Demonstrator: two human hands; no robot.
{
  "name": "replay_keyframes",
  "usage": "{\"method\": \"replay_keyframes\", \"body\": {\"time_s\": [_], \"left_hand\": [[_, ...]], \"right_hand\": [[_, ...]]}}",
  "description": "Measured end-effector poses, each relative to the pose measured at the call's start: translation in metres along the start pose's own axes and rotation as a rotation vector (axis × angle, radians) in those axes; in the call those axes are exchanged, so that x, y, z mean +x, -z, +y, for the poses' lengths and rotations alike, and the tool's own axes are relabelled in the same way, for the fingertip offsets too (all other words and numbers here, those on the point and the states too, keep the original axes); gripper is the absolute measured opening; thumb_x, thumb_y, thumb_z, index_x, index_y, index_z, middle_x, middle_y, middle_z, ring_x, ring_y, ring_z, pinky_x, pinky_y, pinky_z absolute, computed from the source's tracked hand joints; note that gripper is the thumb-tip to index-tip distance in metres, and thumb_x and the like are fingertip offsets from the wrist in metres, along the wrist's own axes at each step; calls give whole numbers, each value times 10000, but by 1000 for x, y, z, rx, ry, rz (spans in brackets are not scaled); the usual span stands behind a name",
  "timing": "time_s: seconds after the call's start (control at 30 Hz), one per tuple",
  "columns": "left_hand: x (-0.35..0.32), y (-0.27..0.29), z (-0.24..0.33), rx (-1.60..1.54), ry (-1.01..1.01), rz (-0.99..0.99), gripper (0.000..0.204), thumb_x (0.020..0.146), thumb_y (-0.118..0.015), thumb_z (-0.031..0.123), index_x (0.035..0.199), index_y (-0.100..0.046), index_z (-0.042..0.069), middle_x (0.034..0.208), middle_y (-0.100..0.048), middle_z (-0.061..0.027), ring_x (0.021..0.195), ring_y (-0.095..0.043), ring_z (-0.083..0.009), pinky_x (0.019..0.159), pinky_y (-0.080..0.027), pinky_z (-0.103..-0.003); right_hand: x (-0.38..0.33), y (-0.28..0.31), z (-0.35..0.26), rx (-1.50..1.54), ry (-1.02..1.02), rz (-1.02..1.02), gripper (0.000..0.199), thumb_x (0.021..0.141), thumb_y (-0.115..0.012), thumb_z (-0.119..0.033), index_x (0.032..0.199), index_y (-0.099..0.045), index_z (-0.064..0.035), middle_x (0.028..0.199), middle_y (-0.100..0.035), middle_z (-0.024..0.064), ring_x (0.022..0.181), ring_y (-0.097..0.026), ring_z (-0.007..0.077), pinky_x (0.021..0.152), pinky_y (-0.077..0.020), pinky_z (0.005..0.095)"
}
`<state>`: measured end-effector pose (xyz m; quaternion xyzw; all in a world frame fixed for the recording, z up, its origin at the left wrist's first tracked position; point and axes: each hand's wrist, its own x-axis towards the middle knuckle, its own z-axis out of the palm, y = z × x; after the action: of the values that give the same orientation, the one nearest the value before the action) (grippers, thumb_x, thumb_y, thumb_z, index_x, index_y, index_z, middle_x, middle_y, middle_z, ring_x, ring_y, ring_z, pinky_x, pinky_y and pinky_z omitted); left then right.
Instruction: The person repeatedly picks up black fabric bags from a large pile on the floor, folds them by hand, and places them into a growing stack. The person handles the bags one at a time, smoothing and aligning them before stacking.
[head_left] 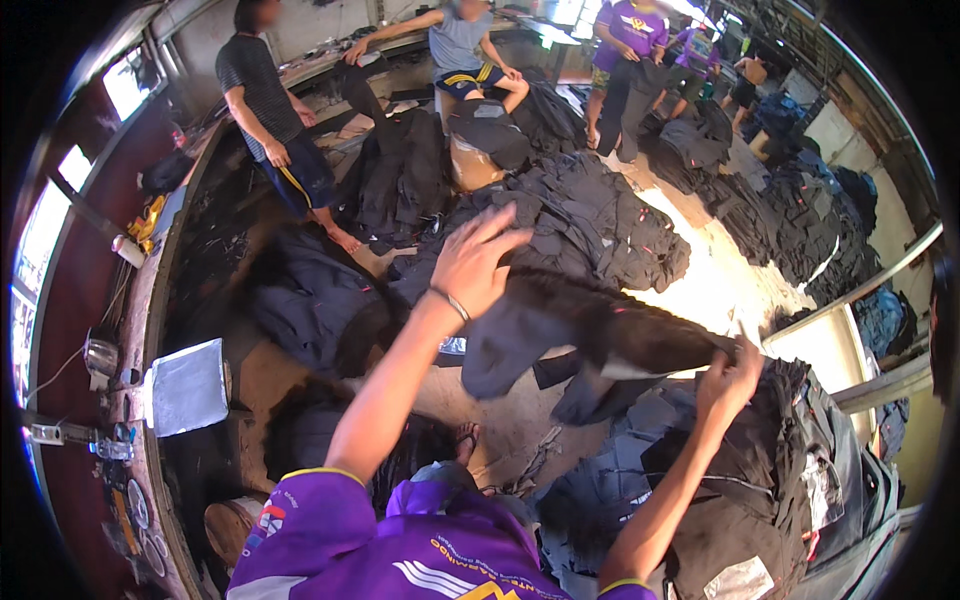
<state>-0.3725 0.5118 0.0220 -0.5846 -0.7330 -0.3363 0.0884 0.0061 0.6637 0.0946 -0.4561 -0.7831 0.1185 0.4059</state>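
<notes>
A dark pair of trousers (pixel 590 325) hangs stretched in the air before me, blurred by motion. My right hand (pixel 732 378) is closed on its right end, above a heap of dark garments (pixel 740 470). My left hand (pixel 475 262) is raised near the garment's left end, fingers spread and stretched out, with nothing seen in them. The trousers' left part drops just below and beside this hand. Whether they touch the palm is hidden. A thin bracelet (pixel 452 303) circles my left wrist.
Large piles of black garments (pixel 590 220) cover the floor ahead, with another pile (pixel 310 295) at the left. A long workbench (pixel 165 270) runs along the left side, bearing a grey square panel (pixel 187 388). Several people stand or sit beyond, one in a striped shirt (pixel 262 95).
</notes>
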Motion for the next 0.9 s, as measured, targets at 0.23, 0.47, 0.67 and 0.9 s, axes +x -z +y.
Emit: {"method": "replay_keyframes", "body": {"time_s": [0.23,0.47,0.67,0.9], "left_hand": [[-298,-97,-57,151,379,-1413,310,883,-642,161,1171,-739,96,1308,-675,-67,1229,-619,-254,1005,-515,-432],[-358,-111,-141,213,260,-1679,398,898,-527,203,1219,-723,73,1236,-712,-164,1129,-689,-338,921,-552,-480],[-307,-69,-49,88,266,-1421,422,909,-560,334,1211,-709,79,1271,-681,-200,1207,-637,-360,1019,-508,-460],[-283,-62,-1,-160,319,-1112,447,948,-563,426,1151,-710,56,1116,-719,-227,1100,-658,-427,974,-509,-500]], "right_hand": [[-297,-160,101,-319,-661,-1509,405,881,-543,-223,1190,-689,-7,1005,-729,239,919,-738,329,811,-599,422],[-324,-151,80,28,-759,-1295,346,855,-568,-237,1095,-765,-85,996,-713,253,862,-732,363,794,-604,427],[-279,-125,44,73,-297,-646,239,813,-648,-95,1009,-760,-19,1033,-649,263,1041,-636,415,952,-509,467],[-270,-61,17,159,-409,-294,306,752,-616,52,1010,-738,-56,1072,-569,167,1085,-568,348,1014,-450,428]]}}
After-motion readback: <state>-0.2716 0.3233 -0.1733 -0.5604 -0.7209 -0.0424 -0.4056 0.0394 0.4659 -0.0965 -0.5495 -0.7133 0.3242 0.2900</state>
